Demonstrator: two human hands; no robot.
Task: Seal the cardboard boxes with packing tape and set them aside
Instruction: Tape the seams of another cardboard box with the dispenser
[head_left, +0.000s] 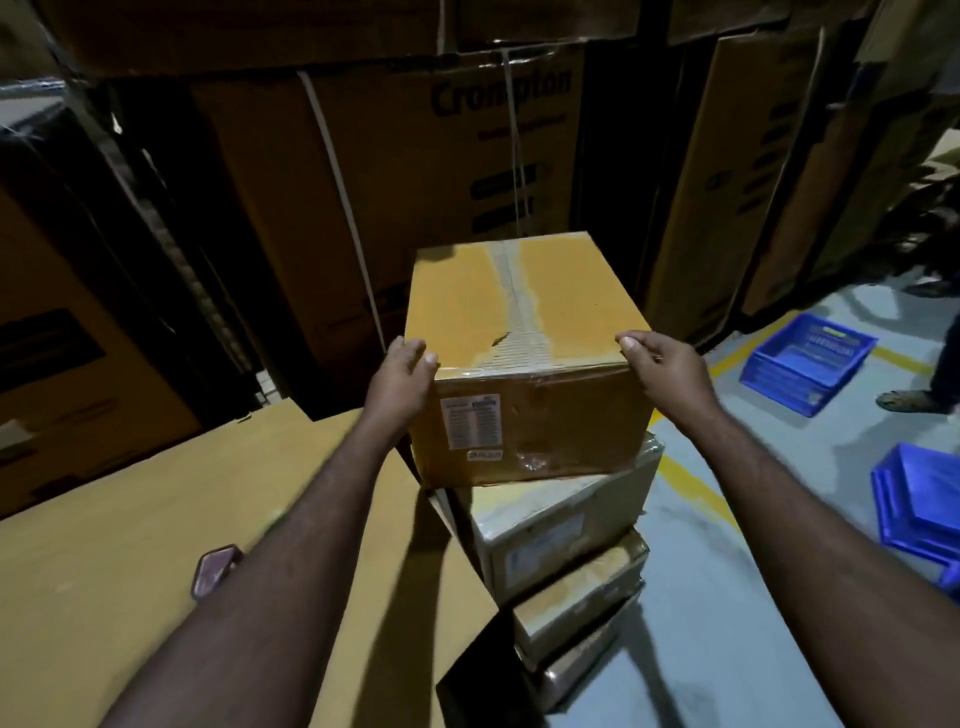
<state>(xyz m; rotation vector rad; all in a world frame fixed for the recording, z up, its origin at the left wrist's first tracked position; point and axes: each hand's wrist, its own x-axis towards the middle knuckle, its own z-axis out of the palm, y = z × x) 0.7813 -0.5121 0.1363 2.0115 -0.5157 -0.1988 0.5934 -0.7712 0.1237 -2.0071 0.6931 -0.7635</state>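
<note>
Gripping taped cardboard box, both hands, rectangular, creased tape.

Tall cartons wall the back; floor right lies open.

The scene is dim, lit from overhead: the top of the box and the tan surface catch most of the light. The stacked cartons behind sink into deep shadow. The tape shows a pale sheen. The forearms throw dark shadows across the surface. Wide-angle bending curves the edges, and detail is soft throughout.
</note>
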